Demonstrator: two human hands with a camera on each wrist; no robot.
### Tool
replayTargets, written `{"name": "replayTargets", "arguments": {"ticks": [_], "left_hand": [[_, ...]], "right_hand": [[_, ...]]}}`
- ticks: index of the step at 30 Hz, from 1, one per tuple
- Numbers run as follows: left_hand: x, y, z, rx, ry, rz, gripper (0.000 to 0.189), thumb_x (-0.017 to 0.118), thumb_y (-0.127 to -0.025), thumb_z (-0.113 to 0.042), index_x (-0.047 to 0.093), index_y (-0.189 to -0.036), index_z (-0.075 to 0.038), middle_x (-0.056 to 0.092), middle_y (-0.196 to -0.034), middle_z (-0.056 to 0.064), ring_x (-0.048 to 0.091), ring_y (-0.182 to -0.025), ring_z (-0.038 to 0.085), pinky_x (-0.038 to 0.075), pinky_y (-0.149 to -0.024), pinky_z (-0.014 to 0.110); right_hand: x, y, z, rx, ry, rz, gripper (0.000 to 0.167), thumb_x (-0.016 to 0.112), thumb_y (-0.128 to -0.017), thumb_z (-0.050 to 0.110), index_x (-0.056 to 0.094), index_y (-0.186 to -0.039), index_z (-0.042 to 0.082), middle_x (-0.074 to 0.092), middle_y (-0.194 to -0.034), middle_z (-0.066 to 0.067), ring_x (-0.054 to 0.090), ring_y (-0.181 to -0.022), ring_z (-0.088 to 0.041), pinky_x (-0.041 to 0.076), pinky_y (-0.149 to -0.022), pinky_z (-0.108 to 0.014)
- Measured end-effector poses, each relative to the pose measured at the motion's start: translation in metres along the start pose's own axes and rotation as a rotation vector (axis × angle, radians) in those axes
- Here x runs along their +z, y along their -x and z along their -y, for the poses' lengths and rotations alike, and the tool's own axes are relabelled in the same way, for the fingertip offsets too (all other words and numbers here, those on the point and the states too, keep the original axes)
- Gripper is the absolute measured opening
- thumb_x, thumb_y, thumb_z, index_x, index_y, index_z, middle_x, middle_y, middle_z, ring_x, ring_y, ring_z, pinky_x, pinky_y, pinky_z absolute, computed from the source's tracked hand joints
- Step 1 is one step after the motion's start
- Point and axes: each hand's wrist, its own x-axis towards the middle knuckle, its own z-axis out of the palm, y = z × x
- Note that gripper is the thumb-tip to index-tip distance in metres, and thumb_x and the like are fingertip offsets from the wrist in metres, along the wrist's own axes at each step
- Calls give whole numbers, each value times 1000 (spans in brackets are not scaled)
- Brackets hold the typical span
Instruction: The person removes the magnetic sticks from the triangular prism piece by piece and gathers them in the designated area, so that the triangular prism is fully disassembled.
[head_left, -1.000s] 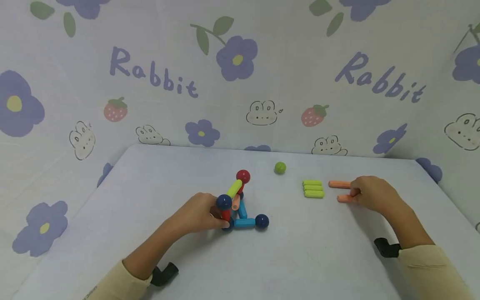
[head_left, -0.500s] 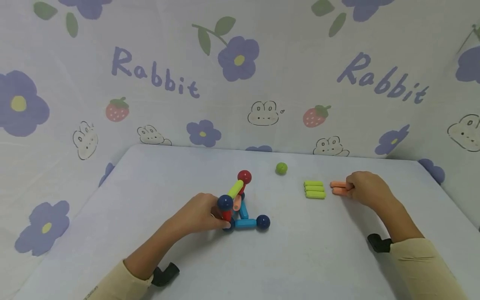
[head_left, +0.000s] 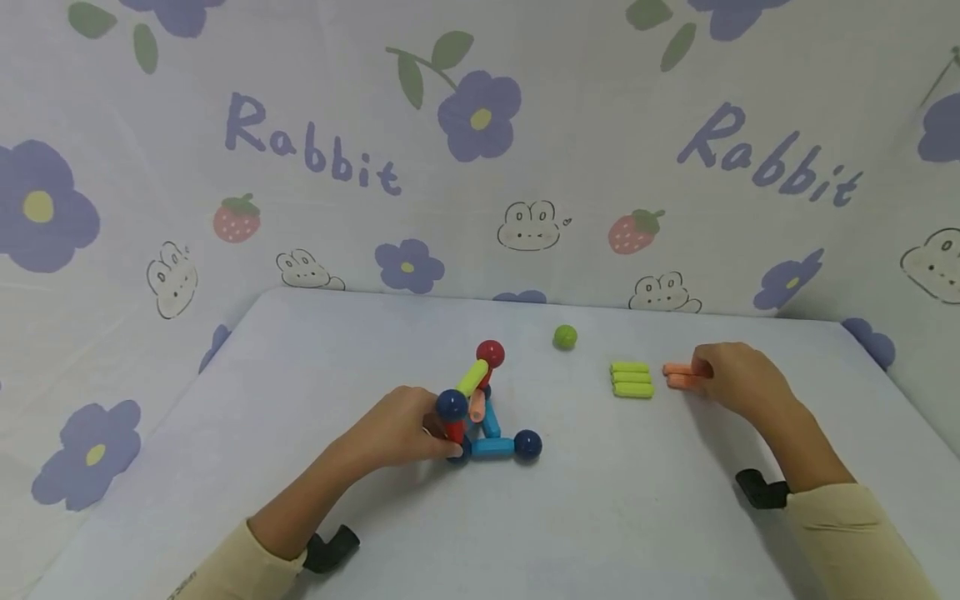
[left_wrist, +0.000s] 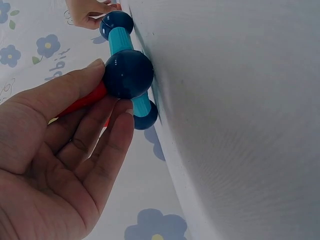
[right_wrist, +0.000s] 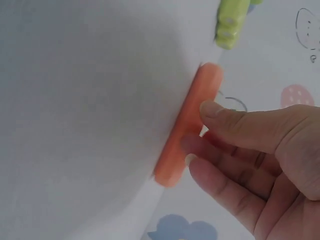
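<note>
My left hand holds a toy ball-and-stick structure by its near left corner. Thumb and fingers are around a dark blue ball and the red stick rising from it. Blue sticks form its base; a yellow-green stick runs along the top from a dark blue ball to a red ball. An orange stick shows inside. At the right, my right hand pinches an orange stick between thumb and fingers, low at the tabletop. It lies alongside another orange stick.
Three yellow-green sticks lie side by side left of the orange ones. A green ball sits farther back. The white tabletop ends at a patterned cloth backdrop.
My right hand has moved slightly away from me, bringing the nearer orange stick up beside the farther one. The left hand keeps its hold on the structure.
</note>
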Motion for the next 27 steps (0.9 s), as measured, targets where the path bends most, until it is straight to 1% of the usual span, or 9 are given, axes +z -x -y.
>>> {"name": "replayTargets", "arguments": {"ticks": [4, 6, 9, 12, 16, 18, 21, 25, 27], "left_hand": [[-1, 0, -1, -11, 8, -2, 25, 86, -80, -16, 74, -97, -3, 72, -78, -2, 68, -77, 13, 56, -70, 29], [-1, 0, -2, -18, 4, -3, 25, 86, -80, -17, 74, -98, -3, 72, -78, -2, 67, -77, 13, 56, -71, 29], [-1, 0, -2, -15, 0, -10, 25, 86, -80, -16, 74, -98, -3, 72, -78, -3, 67, -77, 12, 56, -72, 30], [0, 1, -2, -7, 8, -14, 25, 86, -79, -16, 74, -97, -3, 72, -78, -3, 67, -77, 12, 56, -74, 31], [1, 2, 0, 10, 15, -11, 24, 86, -79, -16, 74, -97, -4, 72, -78, -3, 67, -77, 12, 56, -74, 32], [1, 1, 0, 12, 14, -13, 24, 87, -79, -16, 74, -97, -4, 72, -78, -3, 67, -77, 12, 56, -74, 32], [1, 1, 1, 15, 13, -14, 24, 86, -79, -16, 74, -97, -4, 72, -78, -3, 67, -77, 12, 56, -74, 32], [1, 1, 1, 13, 11, -12, 26, 86, -79, -16, 74, -98, -3, 72, -79, -2, 67, -77, 13, 56, -74, 32], [1, 1, 0, 14, 5, -13, 27, 87, -79, -16, 74, -99, -3, 72, -79, -2, 67, -78, 13, 56, -74, 32]], "right_hand": [[-3, 4, 15, -23, -21, -28, 10, 73, -90, 9, 67, -93, 1, 61, -79, -9, 53, -74, -27, 48, -64, -41], [-4, 6, 26, -56, -50, -44, 10, 75, -90, 10, 68, -92, 3, 61, -78, -5, 53, -72, -24, 49, -63, -38], [-7, 10, 49, -147, -114, -74, 6, 75, -89, 9, 71, -90, 6, 63, -77, -1, 55, -70, -20, 50, -62, -35], [-9, 15, 76, -283, -174, -94, 4, 75, -89, 10, 73, -87, 9, 65, -77, 3, 56, -69, -16, 50, -62, -33], [-6, 17, 114, -390, -238, -50, 5, 73, -92, 15, 74, -88, 12, 63, -76, 8, 55, -68, -12, 49, -61, -30], [-1, 14, 133, -404, -268, -10, 5, 73, -93, 18, 74, -90, 13, 63, -76, 8, 55, -69, -12, 50, -61, -29], [11, 6, 159, -391, -306, 51, 7, 73, -93, 20, 74, -92, 13, 64, -77, 8, 55, -70, -13, 51, -62, -27], [30, -8, 187, -353, -343, 134, 13, 74, -93, 25, 74, -95, 12, 64, -78, 7, 57, -74, -14, 52, -65, -26], [39, -15, 197, -351, -347, 160, 17, 74, -92, 27, 73, -97, 11, 63, -76, 6, 57, -73, -14, 52, -64, -26]]}}
